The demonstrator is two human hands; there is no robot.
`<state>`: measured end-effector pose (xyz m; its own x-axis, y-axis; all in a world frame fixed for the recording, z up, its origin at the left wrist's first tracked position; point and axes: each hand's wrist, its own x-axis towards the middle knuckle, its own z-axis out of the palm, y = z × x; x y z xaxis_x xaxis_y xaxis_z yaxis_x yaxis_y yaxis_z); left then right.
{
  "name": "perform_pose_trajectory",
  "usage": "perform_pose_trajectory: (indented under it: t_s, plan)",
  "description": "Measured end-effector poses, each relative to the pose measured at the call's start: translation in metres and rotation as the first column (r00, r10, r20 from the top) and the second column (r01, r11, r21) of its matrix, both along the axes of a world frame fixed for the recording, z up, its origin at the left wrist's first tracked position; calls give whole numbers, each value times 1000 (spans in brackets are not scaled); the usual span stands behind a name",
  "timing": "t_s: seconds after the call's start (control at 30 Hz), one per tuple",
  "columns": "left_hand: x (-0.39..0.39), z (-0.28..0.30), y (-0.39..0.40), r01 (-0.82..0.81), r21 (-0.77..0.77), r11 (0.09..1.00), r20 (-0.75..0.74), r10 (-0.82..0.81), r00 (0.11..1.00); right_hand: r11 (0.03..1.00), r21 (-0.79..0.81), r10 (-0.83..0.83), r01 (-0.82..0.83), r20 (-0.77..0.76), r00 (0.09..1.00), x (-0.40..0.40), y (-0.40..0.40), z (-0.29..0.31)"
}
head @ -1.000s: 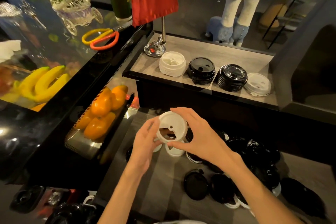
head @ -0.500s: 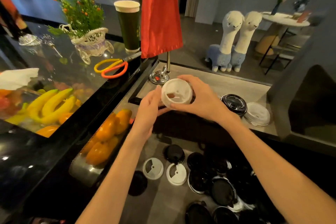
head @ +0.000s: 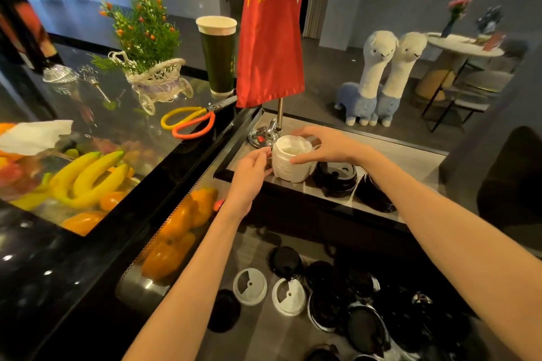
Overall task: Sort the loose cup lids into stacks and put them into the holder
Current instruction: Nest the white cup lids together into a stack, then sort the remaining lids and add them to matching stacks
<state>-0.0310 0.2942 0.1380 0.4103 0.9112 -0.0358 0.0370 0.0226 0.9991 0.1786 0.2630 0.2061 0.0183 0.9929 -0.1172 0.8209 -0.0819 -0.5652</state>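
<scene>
a: head view, looking down. both hands are working at the white lid stack [head: 290,162], which is standing on the raised shelf [head: 410,159] just in front of the flag base [head: 262,136].

b: and the grip on each side?

a: the right hand [head: 328,147] is arching over the stack, thumb pressing its near side and fingers curling over the far rim, so it is gripping the stack. the left hand [head: 251,171] is touching the stack's left side with its fingertips; the view is blurred there, so i cannot tell whether those fingers are pinching or only resting against it.

b: what is sitting beside it?

a: a black lid stack [head: 335,177] is standing just to the right of the white one, and a second black stack [head: 372,193] is lying partly behind the right forearm.

b: where are the loose ones?

a: on the lower counter [head: 264,337], between the two forearms. two white loose lids [head: 250,286] are lying side by side, the other one [head: 289,296] touching a heap of black loose lids [head: 360,310] that is spreading off to the right. one black lid [head: 223,310] is lying apart on the left.

b: anything else around?

a: a red flag [head: 271,29] is hanging above the shelf, a tall green cup [head: 218,55] is standing left of it, and scissors [head: 192,121] with yellow and orange handles are lying on the glass case. bananas [head: 88,176] and oranges [head: 176,225] are showing inside the case, and two plush alpacas [head: 378,79] are standing on the floor beyond.
</scene>
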Motion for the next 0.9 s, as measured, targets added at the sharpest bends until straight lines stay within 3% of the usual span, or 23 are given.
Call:
perform_pose_trajectory:
  t_s: [0.33, 0.47, 0.57, 0.63, 0.73, 0.83, 0.9]
  plan:
    - [-2, -2, -1, 84, 90, 992, -89, -76, 993, 996, -68, 67, -55, 187, 980, -2, 1, -4]
    - [-9, 3, -11, 28, 236, 971, -212, 23, 977, 999, -46, -10, 21, 228, 974, -13, -13, 1]
    - [-21, 0, -29, -59, 388, 920, -185, 140, 973, 961, 250, -145, 115, 102, 984, -24, -48, 1]
    - [-29, -9, -44, -80, 431, 899, -158, 162, 974, 927, 356, -115, 115, -20, 993, -31, -83, -4]
    - [-35, -34, -76, 2, 390, 921, -193, 80, 978, 946, 293, -97, 139, -152, 984, -36, -142, -30]
    - [-30, -81, -107, 227, 298, 927, -343, -118, 932, 949, 148, -234, 277, -257, 938, -35, -192, -89]
    - [-22, -120, -130, 351, 154, 923, -453, -250, 856, 926, 16, -363, 377, -243, 900, -29, -223, -140]
